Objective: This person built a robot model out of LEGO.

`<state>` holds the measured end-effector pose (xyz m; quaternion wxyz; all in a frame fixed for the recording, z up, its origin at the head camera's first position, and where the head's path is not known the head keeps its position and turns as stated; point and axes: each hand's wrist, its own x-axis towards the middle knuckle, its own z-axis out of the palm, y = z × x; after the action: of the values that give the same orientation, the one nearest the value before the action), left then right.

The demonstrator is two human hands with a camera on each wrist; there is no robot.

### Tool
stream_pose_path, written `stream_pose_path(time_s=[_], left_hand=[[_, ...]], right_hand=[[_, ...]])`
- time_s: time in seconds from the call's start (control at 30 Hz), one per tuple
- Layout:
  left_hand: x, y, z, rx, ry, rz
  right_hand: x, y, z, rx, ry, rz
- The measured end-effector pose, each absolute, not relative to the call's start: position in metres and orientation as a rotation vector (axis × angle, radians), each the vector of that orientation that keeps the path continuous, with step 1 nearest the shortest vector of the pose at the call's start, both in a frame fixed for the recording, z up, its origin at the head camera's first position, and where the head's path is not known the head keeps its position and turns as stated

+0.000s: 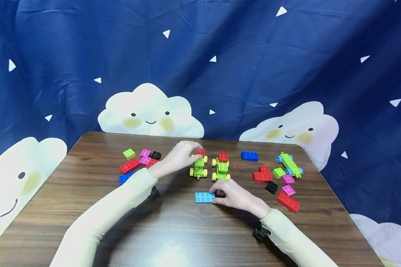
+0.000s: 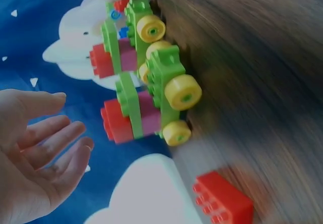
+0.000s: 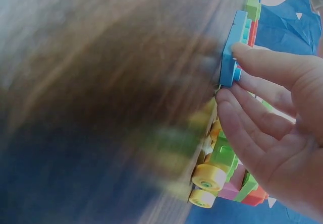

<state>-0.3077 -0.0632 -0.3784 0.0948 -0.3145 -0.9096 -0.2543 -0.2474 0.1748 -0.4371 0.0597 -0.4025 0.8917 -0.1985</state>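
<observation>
A person's right hand [image 1: 233, 193] pinches one end of a light-blue eight-stud brick [image 1: 202, 197], thumb along the near edge and a finger opposite, over a wooden tabletop [image 1: 173, 230]; the end grip, studs up, appears to leave most of the brick uncovered and easy to steer. Whether the brick rests on the wood or is slightly lifted cannot be told. The left hand [image 1: 178, 155] holds its fingers a little apart and gently bent, pinching nothing; its wrist view shows a gap between the fingertips and the left toy car [image 1: 199, 170], whose red top brick [image 2: 117, 121] is nearest them, and the relaxed pose suggests a hand bearing no load. Just beyond the right fingers stands a matching right toy car [image 1: 222, 167], the pair on yellow wheels [image 2: 183, 92] and side by side, perhaps for easy alignment. Left of the left fingers lie loose pieces including a lime brick [image 1: 129, 154] and a long red brick [image 1: 130, 165]; right of the right fingers are a dark-blue brick [image 1: 249, 156] and a lime wheeled base [image 1: 288, 162], seemingly parked within each hand's reach. No brand, label or writing is legible; the blue backdrop [image 1: 220, 74] shows white triangles and smiling clouds.
</observation>
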Motion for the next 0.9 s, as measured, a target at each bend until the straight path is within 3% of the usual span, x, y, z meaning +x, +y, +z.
stream_pose_path(time_s=[0.5,0.9], left_hand=[[-0.306,-0.126,-0.406,-0.693,-2.766,-0.7],[-0.32,-0.137,-0.431,-0.69,-2.865,-0.493]], right_hand=[[-0.248,0.176,-0.437,-1.25,2.708,-0.607],[-0.248,0.175,-0.439,-1.26,2.712,-0.601]])
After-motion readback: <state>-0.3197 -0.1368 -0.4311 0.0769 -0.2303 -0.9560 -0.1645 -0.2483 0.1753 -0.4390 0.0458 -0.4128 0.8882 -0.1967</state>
